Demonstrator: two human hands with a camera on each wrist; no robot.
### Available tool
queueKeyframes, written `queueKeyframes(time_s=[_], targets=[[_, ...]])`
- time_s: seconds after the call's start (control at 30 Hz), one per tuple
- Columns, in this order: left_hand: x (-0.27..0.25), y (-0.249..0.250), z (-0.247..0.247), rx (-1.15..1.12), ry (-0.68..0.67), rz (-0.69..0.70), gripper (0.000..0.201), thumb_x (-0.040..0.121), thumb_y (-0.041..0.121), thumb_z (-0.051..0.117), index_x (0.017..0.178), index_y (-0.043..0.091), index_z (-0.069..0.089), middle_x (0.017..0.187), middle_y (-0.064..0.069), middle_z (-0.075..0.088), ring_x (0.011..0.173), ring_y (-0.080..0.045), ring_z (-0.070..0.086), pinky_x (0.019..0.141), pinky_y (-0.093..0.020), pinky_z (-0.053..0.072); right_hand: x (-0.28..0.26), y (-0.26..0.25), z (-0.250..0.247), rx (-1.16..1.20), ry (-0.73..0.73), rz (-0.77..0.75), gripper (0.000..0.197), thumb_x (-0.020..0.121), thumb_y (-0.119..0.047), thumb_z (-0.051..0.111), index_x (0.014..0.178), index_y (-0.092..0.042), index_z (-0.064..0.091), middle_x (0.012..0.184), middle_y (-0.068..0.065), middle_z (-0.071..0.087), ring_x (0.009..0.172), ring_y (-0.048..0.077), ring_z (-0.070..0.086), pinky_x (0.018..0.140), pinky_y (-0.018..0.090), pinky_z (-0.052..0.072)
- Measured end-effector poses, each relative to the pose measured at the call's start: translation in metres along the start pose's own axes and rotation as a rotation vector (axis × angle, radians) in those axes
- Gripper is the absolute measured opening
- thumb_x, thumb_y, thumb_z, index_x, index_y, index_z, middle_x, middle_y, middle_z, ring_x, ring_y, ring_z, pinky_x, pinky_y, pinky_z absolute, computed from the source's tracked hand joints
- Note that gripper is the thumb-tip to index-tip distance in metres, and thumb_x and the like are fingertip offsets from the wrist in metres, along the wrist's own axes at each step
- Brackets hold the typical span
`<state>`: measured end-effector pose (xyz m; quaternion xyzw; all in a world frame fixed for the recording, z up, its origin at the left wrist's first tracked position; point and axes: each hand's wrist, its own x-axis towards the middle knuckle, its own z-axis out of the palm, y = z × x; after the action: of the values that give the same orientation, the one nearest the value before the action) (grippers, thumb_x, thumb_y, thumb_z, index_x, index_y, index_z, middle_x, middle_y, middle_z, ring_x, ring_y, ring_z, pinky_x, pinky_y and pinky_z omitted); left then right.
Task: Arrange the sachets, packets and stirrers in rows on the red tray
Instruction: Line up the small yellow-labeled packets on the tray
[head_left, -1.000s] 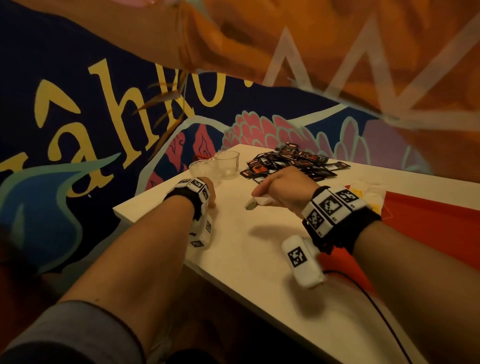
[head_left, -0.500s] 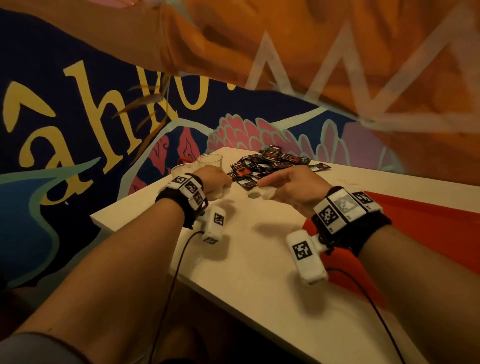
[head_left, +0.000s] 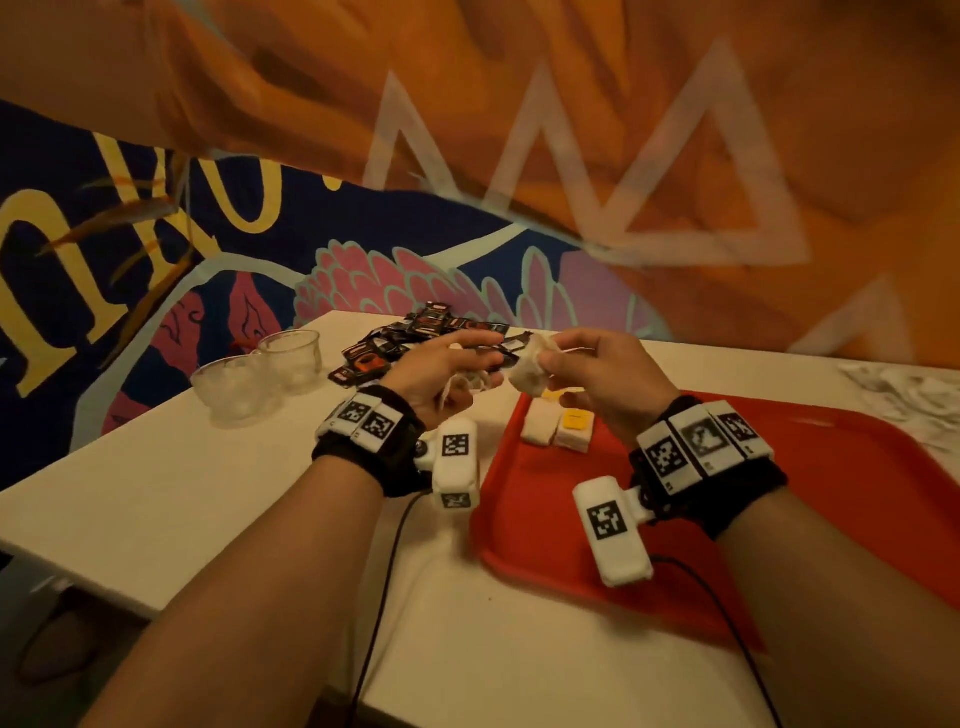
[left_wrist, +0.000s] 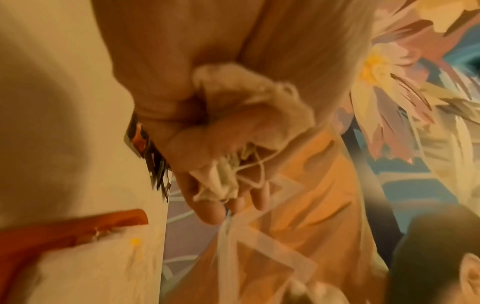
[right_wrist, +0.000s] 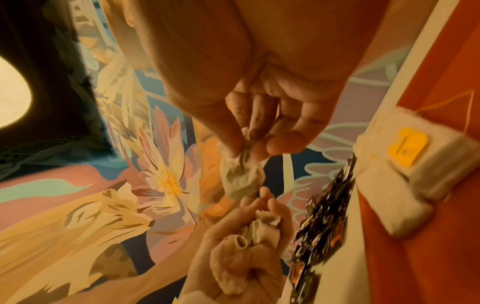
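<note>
Tea bag (head_left: 530, 366), soft, light, crushable, pinched at its gathered top by right hand (head_left: 605, 379); left hand (head_left: 441, 376) cups more tea bags (right_wrist: 241, 242).

The head view looks forward and down from above both forearms, across the white surface (head_left: 249, 493) toward the painted wall (head_left: 156, 249) at 12 o'clock. The left wrist view sits very close under the left hand (left_wrist: 207, 144), facing along its fingers, with the red tray (left_wrist: 52, 232) at 8 o'clock. The right wrist view, equally near, faces along the right hand (right_wrist: 259, 102). All three share the pile of dark sachets (head_left: 415, 338) and the tray.
</note>
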<state>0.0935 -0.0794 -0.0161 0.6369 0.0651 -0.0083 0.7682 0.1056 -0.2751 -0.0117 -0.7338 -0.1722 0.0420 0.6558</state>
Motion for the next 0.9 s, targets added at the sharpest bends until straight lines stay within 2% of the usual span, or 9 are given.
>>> queueKeyframes(time_s=[0.1, 0.2, 0.3, 0.47, 0.57, 0.63, 0.7, 0.8, 0.9], targets=[[0.008, -0.003, 0.020, 0.082, -0.061, 0.038, 0.022, 0.098, 0.011, 0.058, 0.119, 0.008, 0.066, 0.101, -0.009, 0.065, 0.070, -0.011, 0.064, 0.035, -0.014, 0.032, 0.000, 0.006, -0.014, -0.095, 0.057, -0.055, 0.013, 0.092, -0.014, 0.067, 0.087, -0.025, 0.063, 0.083, 0.006, 0.069, 0.074, 0.017, 0.062, 0.062, 0.030, 0.049], [0.008, -0.003, 0.038, 0.199, -0.144, 0.107, 0.028, 0.097, 0.022, 0.060, 0.116, 0.003, 0.066, 0.079, -0.003, 0.064, 0.053, -0.004, 0.056, 0.037, -0.015, 0.033, 0.001, 0.011, -0.022, -0.140, 0.073, -0.069, 0.009, 0.092, -0.017, 0.067, 0.099, -0.021, 0.063, 0.089, 0.009, 0.073, 0.080, 0.023, 0.069, 0.062, 0.029, 0.053], [0.003, -0.002, 0.048, 0.278, -0.218, 0.177, 0.016, 0.094, 0.012, 0.062, 0.107, 0.002, 0.065, 0.071, 0.000, 0.068, 0.051, -0.004, 0.060, 0.041, -0.015, 0.041, 0.003, 0.012, -0.024, -0.178, 0.091, -0.086, 0.019, 0.091, -0.023, 0.069, 0.107, -0.019, 0.060, 0.089, 0.008, 0.073, 0.081, 0.025, 0.071, 0.066, 0.033, 0.057], [0.006, -0.008, 0.048, 0.139, -0.170, 0.252, 0.005, 0.090, 0.006, 0.066, 0.095, 0.005, 0.064, 0.076, -0.007, 0.065, 0.055, -0.009, 0.061, 0.041, -0.018, 0.042, 0.001, 0.016, -0.028, -0.181, 0.066, -0.113, 0.026, 0.084, -0.023, 0.077, 0.105, -0.019, 0.062, 0.092, 0.004, 0.074, 0.085, 0.021, 0.072, 0.071, 0.037, 0.060], [0.005, -0.014, 0.049, 0.068, -0.124, 0.281, 0.010, 0.093, 0.006, 0.063, 0.100, 0.000, 0.061, 0.074, -0.009, 0.060, 0.050, -0.008, 0.058, 0.038, -0.017, 0.040, 0.000, 0.019, -0.029, -0.276, 0.037, -0.157, 0.013, 0.079, -0.019, 0.082, 0.083, -0.022, 0.069, 0.080, 0.001, 0.075, 0.079, 0.020, 0.072, 0.069, 0.036, 0.058], [0.005, -0.016, 0.048, 0.067, -0.103, 0.293, 0.006, 0.094, 0.007, 0.062, 0.094, 0.001, 0.062, 0.071, -0.007, 0.062, 0.050, -0.008, 0.059, 0.039, -0.016, 0.041, 0.001, 0.022, -0.029, -0.339, 0.072, -0.168, 0.016, 0.078, -0.019, 0.083, 0.075, -0.025, 0.068, 0.076, -0.001, 0.074, 0.078, 0.018, 0.071, 0.074, 0.036, 0.058], [0.006, -0.019, 0.046, 0.095, -0.069, 0.335, 0.007, 0.093, 0.008, 0.064, 0.089, 0.003, 0.065, 0.068, -0.005, 0.064, 0.053, -0.007, 0.061, 0.042, -0.016, 0.043, 0.002, 0.024, -0.028, -0.367, 0.087, -0.178, 0.016, 0.077, -0.019, 0.083, 0.077, -0.027, 0.069, 0.081, -0.003, 0.073, 0.081, 0.015, 0.070, 0.077, 0.035, 0.058], [0.007, -0.019, 0.044, 0.169, -0.046, 0.409, 0.006, 0.091, 0.009, 0.067, 0.088, 0.005, 0.069, 0.062, 0.001, 0.065, 0.052, -0.006, 0.059, 0.044, -0.016, 0.043, 0.002, 0.024, -0.025, -0.325, 0.062, -0.147, 0.011, 0.080, -0.026, 0.081, 0.088, -0.022, 0.074, 0.087, -0.004, 0.074, 0.085, 0.015, 0.070, 0.073, 0.037, 0.060], [0.007, -0.019, 0.041, 0.200, -0.042, 0.418, 0.006, 0.091, 0.011, 0.068, 0.089, 0.006, 0.070, 0.061, 0.000, 0.064, 0.051, -0.006, 0.058, 0.044, -0.018, 0.042, 0.004, 0.025, -0.025, -0.356, 0.079, -0.118, 0.010, 0.083, -0.030, 0.078, 0.084, -0.021, 0.077, 0.080, -0.005, 0.073, 0.080, 0.019, 0.069, 0.073, 0.041, 0.059]])
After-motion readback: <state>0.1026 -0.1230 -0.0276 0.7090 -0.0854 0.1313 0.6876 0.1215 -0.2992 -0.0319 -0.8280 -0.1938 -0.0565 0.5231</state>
